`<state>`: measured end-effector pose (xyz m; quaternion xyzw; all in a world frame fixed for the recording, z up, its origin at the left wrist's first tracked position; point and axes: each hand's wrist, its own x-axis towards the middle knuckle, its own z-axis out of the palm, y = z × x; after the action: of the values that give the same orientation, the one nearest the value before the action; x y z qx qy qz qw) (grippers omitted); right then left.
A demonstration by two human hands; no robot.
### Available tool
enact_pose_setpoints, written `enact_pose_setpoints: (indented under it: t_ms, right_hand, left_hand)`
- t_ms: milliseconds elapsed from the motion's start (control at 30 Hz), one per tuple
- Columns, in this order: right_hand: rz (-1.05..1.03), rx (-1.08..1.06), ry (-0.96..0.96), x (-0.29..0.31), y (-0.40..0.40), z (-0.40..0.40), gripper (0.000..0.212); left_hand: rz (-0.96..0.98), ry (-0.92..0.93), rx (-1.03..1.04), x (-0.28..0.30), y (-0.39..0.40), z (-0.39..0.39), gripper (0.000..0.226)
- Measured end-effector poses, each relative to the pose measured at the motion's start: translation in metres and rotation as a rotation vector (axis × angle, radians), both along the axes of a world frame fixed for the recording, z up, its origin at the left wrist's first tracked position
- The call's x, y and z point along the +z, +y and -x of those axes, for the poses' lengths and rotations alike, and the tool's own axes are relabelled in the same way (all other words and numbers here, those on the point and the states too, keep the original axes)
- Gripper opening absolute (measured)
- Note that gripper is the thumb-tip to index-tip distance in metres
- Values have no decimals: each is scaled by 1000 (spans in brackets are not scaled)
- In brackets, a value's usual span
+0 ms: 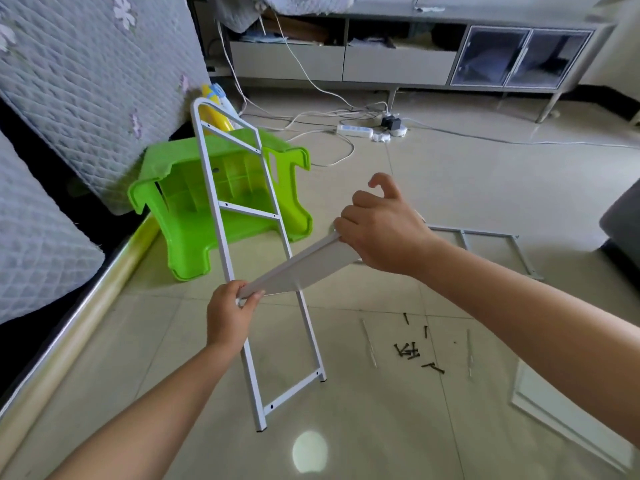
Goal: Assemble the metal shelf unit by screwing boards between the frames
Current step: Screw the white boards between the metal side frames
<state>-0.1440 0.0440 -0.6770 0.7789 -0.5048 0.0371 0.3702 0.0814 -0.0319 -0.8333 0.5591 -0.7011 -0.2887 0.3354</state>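
Observation:
A white metal ladder-shaped frame (221, 216) stands tilted on the floor, its top leaning against a green plastic stool (194, 244). A white board (304, 268) lies across the frame at mid height. My left hand (230, 315) grips the board's near corner together with the frame's left upright. My right hand (384, 230) holds the board's far end, with the forefinger and thumb raised off it. A second white frame (485, 247) lies flat on the floor behind my right forearm. Several black screws (412, 351) are scattered on the tiles. Another white board (568, 414) lies at the right.
A mattress (97, 84) leans at the left beside a bed edge with a metal rail (86, 306). White cables and a power strip (355, 130) trail across the floor in front of a grey TV cabinet (398, 60). Two thin white rods (369, 342) lie near the screws.

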Motion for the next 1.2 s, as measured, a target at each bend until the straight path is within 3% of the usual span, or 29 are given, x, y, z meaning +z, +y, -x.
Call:
enact_pose_setpoints:
  t_ms: [267, 367, 500, 633, 767, 867, 1000, 1200]
  right_hand:
    - [-72, 79, -79, 28, 6, -2, 6]
    - [-66, 124, -169, 51, 0, 2, 12]
    - [70, 118, -339, 80, -16, 8, 6]
    - [57, -13, -445, 97, -30, 20, 15]
    - [72, -74, -497, 89, -39, 28, 16]
    - [42, -19, -515, 82, -42, 27, 16]
    - [-32, 5, -522, 97, -46, 20, 15]
    - [-189, 74, -583, 136, -50, -13, 20]
  left_hand:
    - [16, -9, 35, 35, 25, -10, 20]
    - [8, -24, 57, 61, 36, -11, 22]
    - [15, -60, 32, 104, 27, -9, 24]
    - [-3, -69, -3, 141, -3, -5, 50]
    - [35, -99, -19, 147, -23, -4, 33]
    - [21, -211, -46, 146, -20, -6, 35]
    - [-104, -624, -168, 180, -19, -13, 41]
    - [-628, -796, -302, 239, -9, -34, 21]
